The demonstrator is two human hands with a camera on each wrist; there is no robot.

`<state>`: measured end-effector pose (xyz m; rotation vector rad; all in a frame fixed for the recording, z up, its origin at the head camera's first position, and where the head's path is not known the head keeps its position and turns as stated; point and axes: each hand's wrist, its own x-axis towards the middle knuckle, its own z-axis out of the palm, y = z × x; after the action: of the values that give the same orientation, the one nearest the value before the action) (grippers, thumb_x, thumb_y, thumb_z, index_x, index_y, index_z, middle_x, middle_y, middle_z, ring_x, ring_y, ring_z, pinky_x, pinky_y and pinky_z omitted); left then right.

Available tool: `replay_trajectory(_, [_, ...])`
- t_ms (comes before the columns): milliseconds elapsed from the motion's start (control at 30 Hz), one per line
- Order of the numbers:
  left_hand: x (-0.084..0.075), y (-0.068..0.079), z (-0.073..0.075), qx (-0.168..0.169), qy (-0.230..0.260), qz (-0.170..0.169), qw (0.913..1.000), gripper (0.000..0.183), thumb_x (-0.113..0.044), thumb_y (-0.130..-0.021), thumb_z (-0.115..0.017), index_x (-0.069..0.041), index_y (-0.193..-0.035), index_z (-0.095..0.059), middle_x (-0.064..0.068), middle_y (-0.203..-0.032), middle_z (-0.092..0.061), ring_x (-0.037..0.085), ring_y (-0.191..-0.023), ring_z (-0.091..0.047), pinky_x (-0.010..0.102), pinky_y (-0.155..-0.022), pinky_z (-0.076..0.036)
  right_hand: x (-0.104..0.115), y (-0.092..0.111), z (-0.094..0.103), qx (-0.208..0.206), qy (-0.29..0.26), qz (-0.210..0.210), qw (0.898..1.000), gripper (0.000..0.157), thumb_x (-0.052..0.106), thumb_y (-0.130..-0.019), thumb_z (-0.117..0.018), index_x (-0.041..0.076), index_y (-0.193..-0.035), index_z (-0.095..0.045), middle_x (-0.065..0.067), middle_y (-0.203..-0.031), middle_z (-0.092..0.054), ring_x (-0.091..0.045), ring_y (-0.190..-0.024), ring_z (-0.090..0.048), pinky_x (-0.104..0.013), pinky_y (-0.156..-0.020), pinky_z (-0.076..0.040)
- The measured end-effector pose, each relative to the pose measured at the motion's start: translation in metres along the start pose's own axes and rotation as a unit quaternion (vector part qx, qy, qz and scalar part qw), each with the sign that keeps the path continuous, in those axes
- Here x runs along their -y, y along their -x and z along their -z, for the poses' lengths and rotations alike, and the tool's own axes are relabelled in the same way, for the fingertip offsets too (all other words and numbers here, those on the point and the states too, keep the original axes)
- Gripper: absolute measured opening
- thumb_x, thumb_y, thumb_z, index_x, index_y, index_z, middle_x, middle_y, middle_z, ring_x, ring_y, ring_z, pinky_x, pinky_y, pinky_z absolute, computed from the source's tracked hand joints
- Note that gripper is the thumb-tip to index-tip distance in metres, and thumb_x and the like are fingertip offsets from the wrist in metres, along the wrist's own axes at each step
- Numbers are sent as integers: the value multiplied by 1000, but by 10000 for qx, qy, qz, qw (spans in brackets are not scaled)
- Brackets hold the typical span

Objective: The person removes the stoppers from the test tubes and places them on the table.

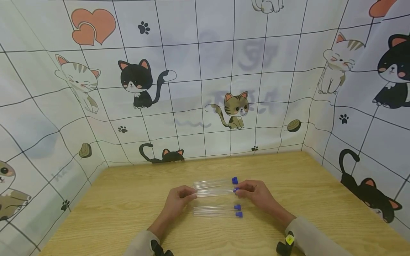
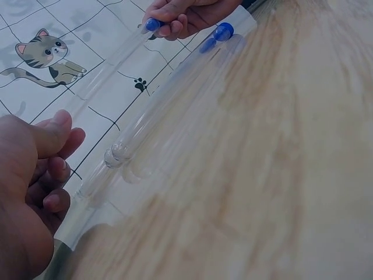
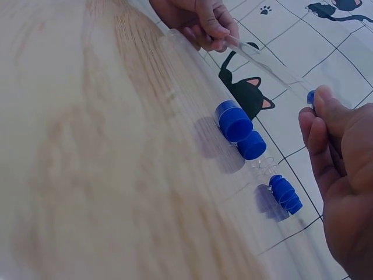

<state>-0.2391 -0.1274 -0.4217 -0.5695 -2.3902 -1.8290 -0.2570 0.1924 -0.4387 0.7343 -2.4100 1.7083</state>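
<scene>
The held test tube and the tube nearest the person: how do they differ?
The held tube is raised above the table, while the nearest tube lies on it. Left hand and right hand pinch the held tube; neither touches the nearest tube. Both are clear, with blue caps.

Left grip (image 1: 181, 196) and right grip (image 1: 255, 192): bare human hands. Left sleeve (image 1: 140, 244) and right sleeve (image 1: 315, 237) are plain light beige, long; cuffs stop short of the hands, leaving a stretch of forearm bare. Black left wrist unit (image 1: 157, 248) and black right wrist unit (image 1: 282, 249) at the cuffs. Right one has a stubby rounded housing plus a bright yellow diamond-shaped tag (image 1: 289, 239). Left one's cropped by the frame edge, so probably similar, can't confirm.
</scene>
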Motion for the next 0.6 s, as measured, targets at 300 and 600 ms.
replay_trajectory(300, [3, -1, 0, -83, 99, 107, 9999, 17, -1, -87, -68, 6, -102, -69, 12, -92, -67, 17, -81, -60, 23, -69, -47, 0, -1, 3, 231, -72, -30, 9997, 16, 22, -89, -68, 12, -101, -71, -4, -89, -70, -22, -78, -66, -34, -71, -54])
replay_trajectory(600, [0, -1, -1, -45, 170, 169, 9997, 19, -3, -86, -69, 6, -103, -69, 12, -94, -68, 17, -82, -60, 23, -68, -45, -1, -2, 3, 4, 214, 9, 9998, 14, 23, -90, -68, 13, -99, -70, -3, -88, -70, -20, -78, -65, -35, -70, -53])
